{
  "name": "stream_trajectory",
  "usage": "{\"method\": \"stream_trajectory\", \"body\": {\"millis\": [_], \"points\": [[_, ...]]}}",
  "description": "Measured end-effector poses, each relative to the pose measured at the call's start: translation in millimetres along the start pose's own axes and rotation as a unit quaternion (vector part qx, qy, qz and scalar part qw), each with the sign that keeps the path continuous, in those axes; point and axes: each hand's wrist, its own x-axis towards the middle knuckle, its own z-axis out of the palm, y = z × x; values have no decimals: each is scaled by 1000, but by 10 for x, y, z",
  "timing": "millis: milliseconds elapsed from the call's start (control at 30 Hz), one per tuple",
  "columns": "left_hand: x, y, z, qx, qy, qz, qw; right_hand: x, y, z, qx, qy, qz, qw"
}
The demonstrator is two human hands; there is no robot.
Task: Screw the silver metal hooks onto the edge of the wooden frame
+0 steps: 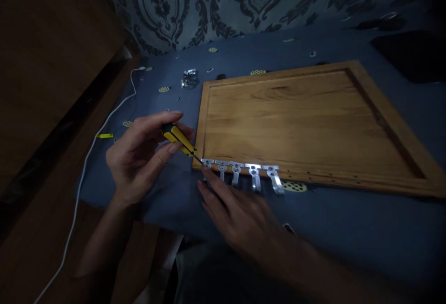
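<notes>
My left hand is closed around a yellow and black screwdriver, whose tip meets the leftmost of several silver metal hooks lined along the near edge of a wooden board. My right hand lies flat on the blue cloth just below the hooks, fingers stretched out, fingertips touching the leftmost hook. The board lies flat on the cloth-covered surface.
A blue patterned cloth covers the surface. A small pile of metal hooks and loose screws lie past the board's far left corner. A white cable runs down the left edge. Dark objects sit at far right. A wooden panel stands at left.
</notes>
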Motion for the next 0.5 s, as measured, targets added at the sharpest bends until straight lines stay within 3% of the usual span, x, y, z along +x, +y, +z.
{"method": "stream_trajectory", "body": {"millis": [500], "points": [[9,36,17,9,-3,-1,1000,2,15,-59,35,3,-9,999]]}}
